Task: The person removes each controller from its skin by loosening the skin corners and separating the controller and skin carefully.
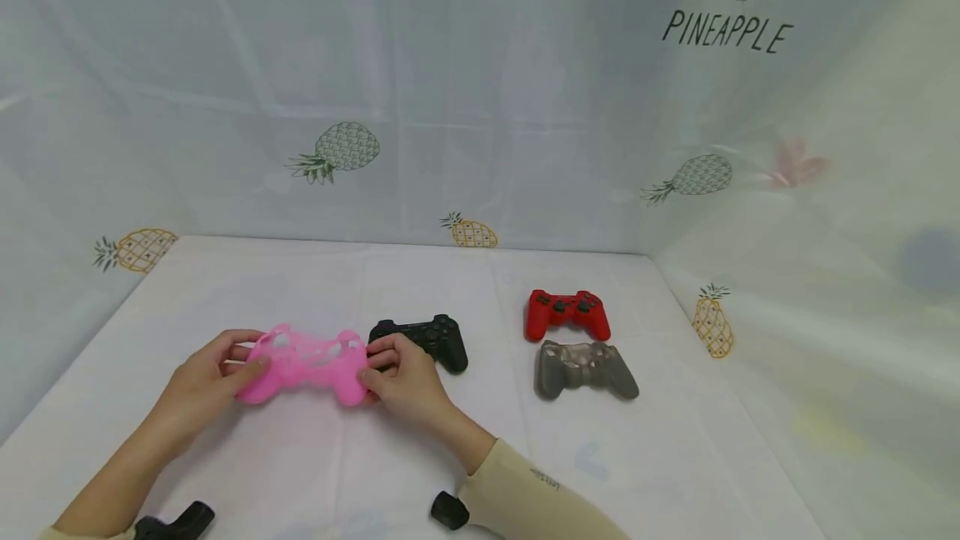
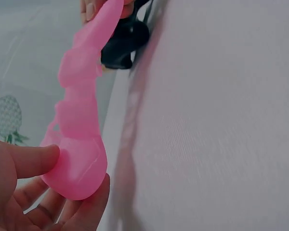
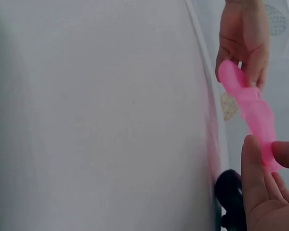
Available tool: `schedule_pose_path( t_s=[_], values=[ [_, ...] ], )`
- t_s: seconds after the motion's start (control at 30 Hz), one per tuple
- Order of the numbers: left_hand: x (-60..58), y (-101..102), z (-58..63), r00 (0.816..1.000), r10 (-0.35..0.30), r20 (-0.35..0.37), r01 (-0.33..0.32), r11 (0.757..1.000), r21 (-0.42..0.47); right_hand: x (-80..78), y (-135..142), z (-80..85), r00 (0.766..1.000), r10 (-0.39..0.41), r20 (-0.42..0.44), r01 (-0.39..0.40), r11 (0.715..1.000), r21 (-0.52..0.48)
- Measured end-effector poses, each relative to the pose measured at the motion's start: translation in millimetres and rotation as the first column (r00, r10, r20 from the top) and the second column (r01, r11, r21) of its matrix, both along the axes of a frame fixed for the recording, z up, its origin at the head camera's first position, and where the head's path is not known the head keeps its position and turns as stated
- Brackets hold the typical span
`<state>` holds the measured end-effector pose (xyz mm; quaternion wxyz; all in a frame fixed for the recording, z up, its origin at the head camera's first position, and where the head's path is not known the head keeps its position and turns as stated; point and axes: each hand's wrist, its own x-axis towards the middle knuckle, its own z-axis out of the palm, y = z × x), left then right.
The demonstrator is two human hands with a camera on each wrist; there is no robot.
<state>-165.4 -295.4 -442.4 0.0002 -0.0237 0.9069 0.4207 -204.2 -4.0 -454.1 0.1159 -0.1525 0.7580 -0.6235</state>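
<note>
A pink, soft-looking game controller cover (image 1: 311,367) with cutout holes is held up above the table between both hands. My left hand (image 1: 197,386) grips its left handle, thumb on the near side and fingers behind. My right hand (image 1: 412,383) pinches the opposite handle between thumb and fingers. In the left wrist view the cover (image 2: 79,118) appears edge-on, a thin shell with raised bumps. Just behind the right hand lies a black game controller (image 1: 446,342), partly hidden by that hand.
To the right on the white-covered table (image 1: 600,457) lies a red game controller (image 1: 567,312), with a translucent grey controller cover (image 1: 587,368) nearer to me. A pineapple-printed curtain (image 1: 510,107) hangs behind and beside the table. Black wrist mounts (image 1: 450,511) sit by the sleeves.
</note>
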Motion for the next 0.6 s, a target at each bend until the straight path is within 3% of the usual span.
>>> schedule_pose_path(
  t_s=[0.17, 0.4, 0.6],
  values=[
    [-2.2, -14, -5.8, 0.998, 0.022, 0.055, -0.020, 0.999, -0.044, 1.8, -15, -4.6, 1.000, 0.001, -0.010, 0.000, 0.998, 0.061],
    [-4.1, -24, -10.8, 0.994, 0.005, 0.110, 0.001, 0.999, -0.053, 4.6, -21, -6.6, 0.999, 0.017, 0.029, -0.019, 0.998, 0.062],
    [-1.4, -28, -10.8, 0.989, -0.030, 0.143, 0.043, 0.995, -0.090, 6.7, -19, -4.3, 0.997, 0.057, -0.057, -0.045, 0.979, 0.201]
  ],
)
